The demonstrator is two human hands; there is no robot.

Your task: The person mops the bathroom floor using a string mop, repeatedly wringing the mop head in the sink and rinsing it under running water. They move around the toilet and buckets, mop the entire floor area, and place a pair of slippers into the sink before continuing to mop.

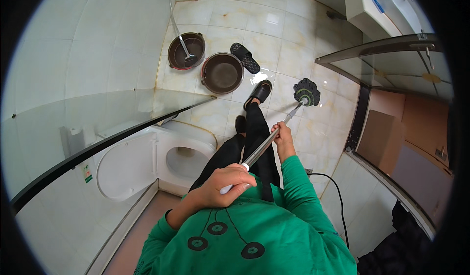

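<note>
Head view: two hands are grasping one mop (pixel 263 147). The left hand (pixel 224 185) is closing its curled fingers round the white upper end of the handle, close to the body; the right hand (pixel 283 137) is clasping the metal shaft farther along. The mop is slanting away from the hands, its single grey head (pixel 307 90) resting on the tiles (pixel 264 20) beyond the right hand and slightly to its right.

Two brown buckets are standing side by side beyond the left hand: the nearer bucket (pixel 222 69) and the farther bucket (pixel 197 46), where one silvery rod (pixel 179 34) is leaning. Three dark slippers are showing: two on the feet, one loose slipper (pixel 245 57) lying just beside the nearer bucket. One toilet (pixel 169 177) is standing left of the left hand; one black cable (pixel 339 193) is curving right of both hands.
</note>
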